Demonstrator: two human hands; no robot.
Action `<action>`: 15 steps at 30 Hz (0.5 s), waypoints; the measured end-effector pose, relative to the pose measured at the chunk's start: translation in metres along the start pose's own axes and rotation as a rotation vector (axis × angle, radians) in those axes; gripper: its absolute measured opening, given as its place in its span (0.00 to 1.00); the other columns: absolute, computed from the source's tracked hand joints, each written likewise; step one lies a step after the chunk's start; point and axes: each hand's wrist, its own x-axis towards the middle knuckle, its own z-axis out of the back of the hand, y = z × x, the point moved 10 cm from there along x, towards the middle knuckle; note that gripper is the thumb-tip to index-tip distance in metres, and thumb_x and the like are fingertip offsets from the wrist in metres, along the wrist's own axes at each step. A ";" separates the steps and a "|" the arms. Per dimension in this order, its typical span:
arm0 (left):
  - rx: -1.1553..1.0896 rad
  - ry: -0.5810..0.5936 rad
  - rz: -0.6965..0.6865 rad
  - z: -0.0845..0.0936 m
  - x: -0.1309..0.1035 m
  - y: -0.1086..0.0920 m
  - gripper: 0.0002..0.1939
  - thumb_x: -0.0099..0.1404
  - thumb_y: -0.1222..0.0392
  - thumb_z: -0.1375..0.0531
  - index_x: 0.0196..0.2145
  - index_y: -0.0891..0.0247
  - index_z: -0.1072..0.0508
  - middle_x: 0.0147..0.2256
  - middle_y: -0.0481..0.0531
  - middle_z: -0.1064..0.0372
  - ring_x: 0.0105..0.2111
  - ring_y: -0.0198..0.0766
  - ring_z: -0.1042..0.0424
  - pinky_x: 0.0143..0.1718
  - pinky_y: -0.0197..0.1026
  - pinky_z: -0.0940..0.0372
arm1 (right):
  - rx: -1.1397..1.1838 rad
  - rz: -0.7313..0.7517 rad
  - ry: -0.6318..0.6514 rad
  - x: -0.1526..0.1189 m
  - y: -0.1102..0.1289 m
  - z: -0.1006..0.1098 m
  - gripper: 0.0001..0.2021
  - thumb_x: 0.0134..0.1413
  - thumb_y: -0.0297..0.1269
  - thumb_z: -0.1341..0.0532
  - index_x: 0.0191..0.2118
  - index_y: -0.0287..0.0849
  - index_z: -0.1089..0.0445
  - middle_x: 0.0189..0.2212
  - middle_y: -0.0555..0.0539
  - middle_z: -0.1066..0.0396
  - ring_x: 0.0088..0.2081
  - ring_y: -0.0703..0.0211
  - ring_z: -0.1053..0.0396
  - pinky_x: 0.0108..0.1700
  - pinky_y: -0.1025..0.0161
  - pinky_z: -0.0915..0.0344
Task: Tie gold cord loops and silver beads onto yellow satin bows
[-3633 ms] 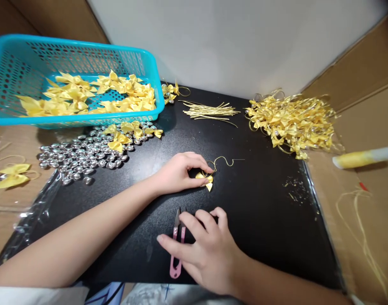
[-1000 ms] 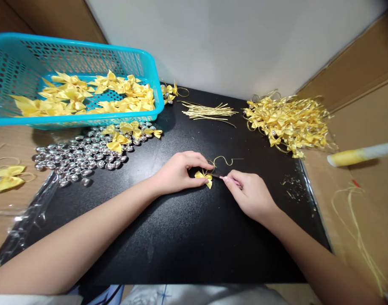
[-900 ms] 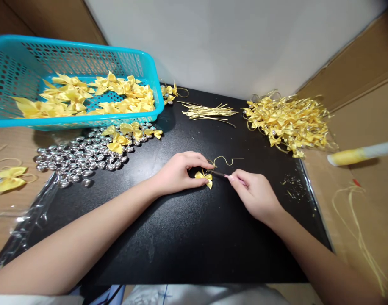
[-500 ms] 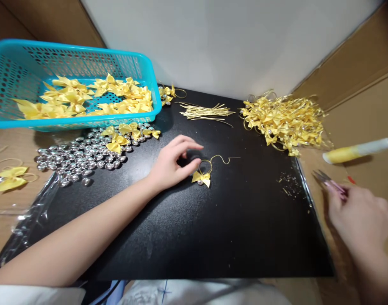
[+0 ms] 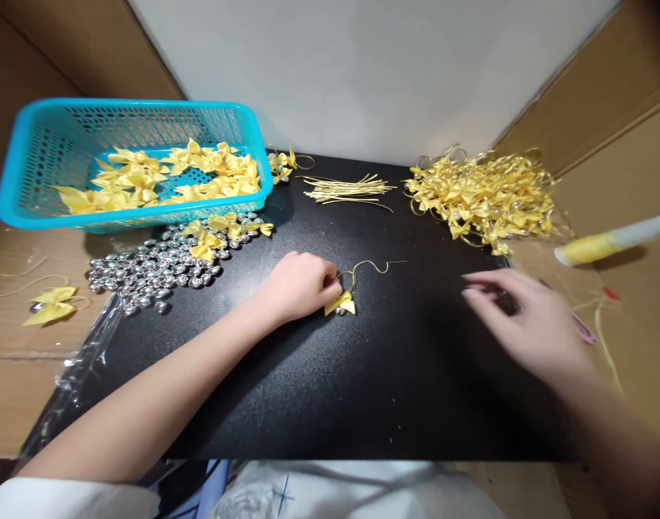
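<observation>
My left hand (image 5: 307,288) is closed at the left edge of a yellow ribbon bow (image 5: 347,303), its thumb and fingertips pinched on it. A silver bead sits under the bow. From the bow a gold cord (image 5: 372,264) loops up and trails right across the black board, with a thin needle-like end. My right hand (image 5: 529,324), slightly blurred, hangs over the board's right side with thumb and fingers apart and nothing visible in them. Behind it, on the cardboard, the pink handle of the snips (image 5: 583,329) shows; their blades are hidden.
A blue basket (image 5: 173,218) of yellow bows stands back left, with silver beads (image 5: 151,277) before it. Gold cord pieces (image 5: 349,189) lie at the back. A heap of finished bows (image 5: 486,194) and a yellow-white tube (image 5: 605,245) are at right.
My right hand has let go of the snips and moved left over the board. My left hand has closed its fingers on the bow. The view has shifted slightly.
</observation>
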 end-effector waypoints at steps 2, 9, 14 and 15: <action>-0.007 -0.161 -0.044 0.022 -0.003 -0.003 0.12 0.60 0.61 0.44 0.19 0.61 0.33 0.19 0.48 0.34 0.20 0.35 0.38 0.25 0.40 0.48 | 0.230 0.104 0.206 0.010 0.055 -0.040 0.09 0.57 0.39 0.42 0.38 0.42 0.26 0.31 0.46 0.26 0.30 0.58 0.31 0.32 0.62 0.36; 0.368 -0.920 -0.305 0.104 -0.055 -0.033 0.12 0.61 0.58 0.41 0.21 0.58 0.36 0.19 0.47 0.37 0.21 0.37 0.42 0.26 0.43 0.50 | 0.694 0.202 0.166 0.036 0.143 -0.076 0.10 0.56 0.40 0.40 0.41 0.41 0.34 0.25 0.53 0.33 0.23 0.66 0.37 0.27 0.68 0.41; 0.210 -1.062 -0.437 0.091 -0.066 -0.051 0.06 0.62 0.63 0.43 0.28 0.58 0.37 0.23 0.47 0.34 0.23 0.37 0.39 0.28 0.43 0.46 | 0.560 0.338 0.028 0.027 0.146 -0.060 0.09 0.60 0.34 0.45 0.27 0.42 0.38 0.22 0.53 0.37 0.24 0.65 0.40 0.29 0.66 0.45; 0.106 -1.048 -0.375 0.087 -0.062 -0.046 0.05 0.64 0.62 0.44 0.29 0.58 0.37 0.25 0.48 0.33 0.25 0.37 0.38 0.30 0.43 0.44 | 0.550 0.336 0.011 0.026 0.141 -0.057 0.10 0.61 0.34 0.46 0.27 0.43 0.38 0.22 0.53 0.38 0.24 0.65 0.40 0.29 0.66 0.45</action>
